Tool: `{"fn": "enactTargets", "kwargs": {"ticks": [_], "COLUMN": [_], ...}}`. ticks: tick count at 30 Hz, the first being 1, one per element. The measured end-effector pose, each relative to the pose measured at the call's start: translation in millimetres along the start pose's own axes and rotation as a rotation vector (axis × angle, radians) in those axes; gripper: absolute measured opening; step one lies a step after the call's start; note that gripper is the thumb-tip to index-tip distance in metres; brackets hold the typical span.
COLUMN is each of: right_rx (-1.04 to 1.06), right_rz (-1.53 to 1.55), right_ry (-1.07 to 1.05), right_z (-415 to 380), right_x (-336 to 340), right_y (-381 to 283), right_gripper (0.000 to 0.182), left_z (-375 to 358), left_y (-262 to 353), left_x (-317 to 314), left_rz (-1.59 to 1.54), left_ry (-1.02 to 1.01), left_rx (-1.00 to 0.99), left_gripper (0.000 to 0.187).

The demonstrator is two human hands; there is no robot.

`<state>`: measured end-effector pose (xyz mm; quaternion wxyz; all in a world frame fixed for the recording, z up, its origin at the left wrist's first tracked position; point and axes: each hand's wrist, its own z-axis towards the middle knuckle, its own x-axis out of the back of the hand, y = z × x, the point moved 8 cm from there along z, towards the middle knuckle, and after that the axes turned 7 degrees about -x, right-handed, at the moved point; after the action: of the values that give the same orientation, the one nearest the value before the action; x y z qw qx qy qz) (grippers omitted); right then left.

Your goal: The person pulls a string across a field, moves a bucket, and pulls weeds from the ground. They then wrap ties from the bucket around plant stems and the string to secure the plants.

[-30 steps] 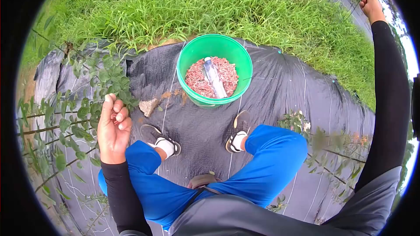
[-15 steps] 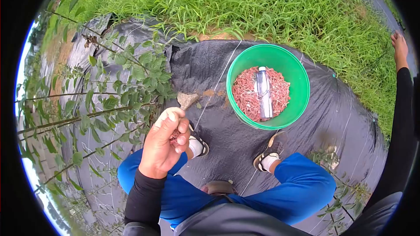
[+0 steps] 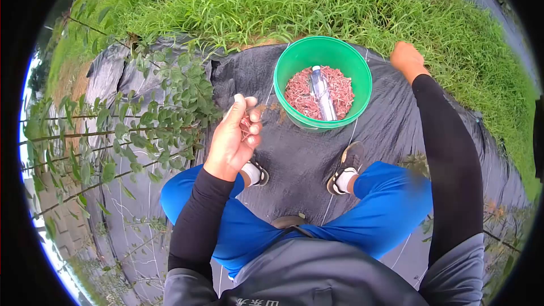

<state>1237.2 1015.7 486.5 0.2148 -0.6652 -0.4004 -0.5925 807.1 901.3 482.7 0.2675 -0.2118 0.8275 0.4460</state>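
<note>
The left hand [image 3: 229,141] is palm up, its fingers curled around a few thin reddish pieces [image 3: 245,126], just beside the leafy branches [image 3: 192,88]. The right hand [image 3: 407,59] is clenched beyond the bucket's far right side; whether it grips anything cannot be told. The green bucket [image 3: 360,76] stands on the black ground sheet [image 3: 300,164] between the hands, past the shoes [image 3: 347,161], with a heap of similar pieces [image 3: 297,96] inside and a clear bottle [image 3: 324,99] lying across them.

The loose curl could let pieces slip out between the fingers, and a sleeve or wrist could snag on the branches. A knock on the rim could tip the bucket, since the sheet is wrinkled. The bucket's mouth is uncovered, its far edge near the grass [image 3: 255,5]; open sheet lies between bucket and shoes.
</note>
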Motion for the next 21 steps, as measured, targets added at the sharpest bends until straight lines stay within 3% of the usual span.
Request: {"fn": "enactTargets", "kwargs": {"ticks": [5, 6, 7, 8, 9, 10, 11, 13, 14, 17, 19, 21], "right_rx": [0.086, 0.075, 0.105, 0.126, 0.128, 0.157, 0.182, 0.213, 0.227, 0.293, 0.345, 0.402], "right_rz": [0.098, 0.117, 0.159, 0.160, 0.160, 0.177, 0.194, 0.201, 0.197, 0.376, 0.493, 0.609], "right_ry": [0.001, -0.042, 0.007, -0.014, -0.016, 0.020, 0.050, 0.084, 0.122, 0.249, 0.284, 0.320], "right_z": [-108, -122, -134, -158, -167, -177, -186, -191, -194, -190, -190, -194], "right_x": [-23, -32, -40, -38, -44, -48, -51, -56, -61, -78, -87, -92], "right_y": [-32, -33, -34, -36, -35, -33, -34, -36, -34, -44, -62, -80], "right_gripper": [0.037, 0.038, 0.040, 0.041, 0.041, 0.037, 0.034, 0.033, 0.033, 0.032, 0.030, 0.029], "left_z": [35, 43, 59, 58, 72, 38, 31, 25, 16, 1, 12, 18], "left_y": [-29, -30, -33, -40, -53, -48, -54, -72, -74, -47, -17, -2], "left_x": [-30, -46, -48, -55, -44, -56, -54, -57, -57, -33, 3, 49], "left_rz": [-0.032, -0.153, -0.072, -0.066, 0.099, 0.291, 0.408, 0.498, 0.616, 1.070, 1.453, 1.842], "left_ry": [-0.047, -0.081, -0.145, -0.132, -0.150, -0.027, -0.030, -0.253, -0.349, -0.579, -0.678, -0.747], "left_rx": [-0.106, -0.145, -0.222, -0.140, -0.134, -0.109, -0.138, -0.056, 0.079, 0.142, -0.001, 0.120], "left_gripper": [0.033, 0.042, 0.062, 0.073, 0.075, 0.075, 0.076, 0.071, 0.065, 0.043, 0.033, 0.031]}}
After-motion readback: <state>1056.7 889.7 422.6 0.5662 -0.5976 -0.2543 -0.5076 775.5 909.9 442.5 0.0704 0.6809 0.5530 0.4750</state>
